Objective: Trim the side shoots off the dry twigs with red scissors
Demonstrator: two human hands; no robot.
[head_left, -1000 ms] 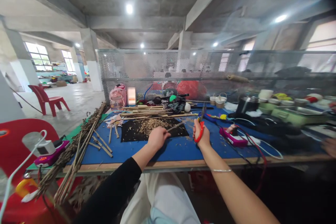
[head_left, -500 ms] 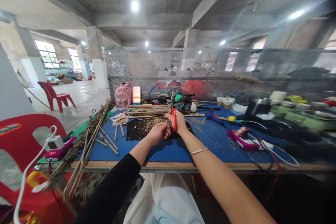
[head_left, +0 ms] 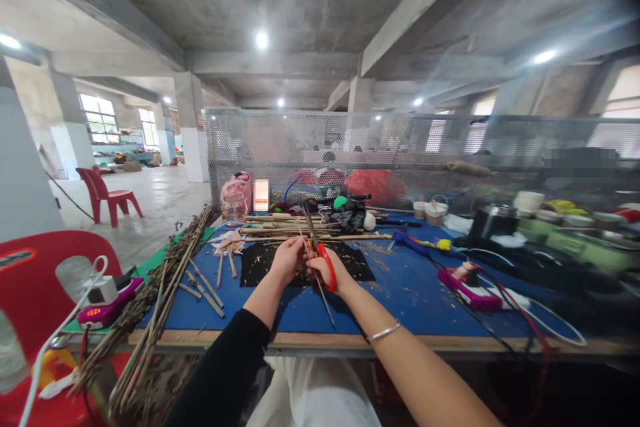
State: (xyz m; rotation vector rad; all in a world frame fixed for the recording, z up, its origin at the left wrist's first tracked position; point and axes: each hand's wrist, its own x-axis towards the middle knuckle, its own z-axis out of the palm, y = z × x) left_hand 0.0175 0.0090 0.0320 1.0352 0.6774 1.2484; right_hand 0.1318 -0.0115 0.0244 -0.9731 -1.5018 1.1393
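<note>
My right hand (head_left: 341, 272) is closed around red-handled scissors (head_left: 329, 268), their blades pointing up and away to the left. Close beside it, my left hand (head_left: 286, 260) is closed in a pinch on a thin stick (head_left: 327, 307). The stick slants past the scissors, its lower end towards the table's front edge. Whether the blades touch it I cannot tell. Beneath both hands lies a black cloth (head_left: 357, 265) strewn with small wood chips. Several cut stem pieces (head_left: 206, 293) lie to the left on the blue table top (head_left: 240, 310).
A long bundle of dry stems (head_left: 167, 277) hangs over the table's left corner. Behind the cloth lie long sticks (head_left: 270, 232) and a black bag (head_left: 350, 217). Purple power strips (head_left: 467, 290) with cables sit right and left. A red chair (head_left: 60, 247) stands at left.
The scissors have tipped to the left, and the thin stick now shows slanting towards me. My hands have come closer together. The view has tilted up slightly.
</note>
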